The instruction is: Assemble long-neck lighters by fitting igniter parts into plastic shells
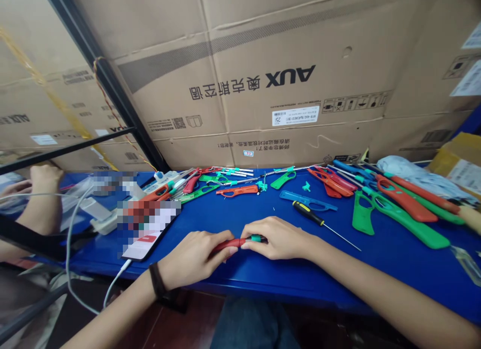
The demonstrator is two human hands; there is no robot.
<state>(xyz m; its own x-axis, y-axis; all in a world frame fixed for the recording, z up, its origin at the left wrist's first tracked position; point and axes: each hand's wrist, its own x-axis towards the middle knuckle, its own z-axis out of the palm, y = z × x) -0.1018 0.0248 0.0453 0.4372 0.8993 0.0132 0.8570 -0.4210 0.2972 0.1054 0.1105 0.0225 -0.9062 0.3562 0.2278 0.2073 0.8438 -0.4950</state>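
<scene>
Over the front part of the blue table, my left hand (195, 256) is closed around the red body of a long-nosed lighter (227, 244). My right hand (276, 238) pinches the same lighter at its other end, where a teal collar and a dark piece show between the fingers. The fingertips of both hands nearly meet; much of the lighter is hidden by them. A yellow and black screwdriver (308, 212) lies beyond my right hand. Behind it is a blue lighter shell (308, 200). An orange lighter shell (238, 190) lies farther back.
Green, red and orange lighter parts (411, 221) are heaped at the right. Metal rods (236, 172) lie along the back. A phone (152, 236) with a white cable rests at the left beside a power strip (107, 221). Another person's arm (43, 203) is beyond the black frame. Cartons stand behind.
</scene>
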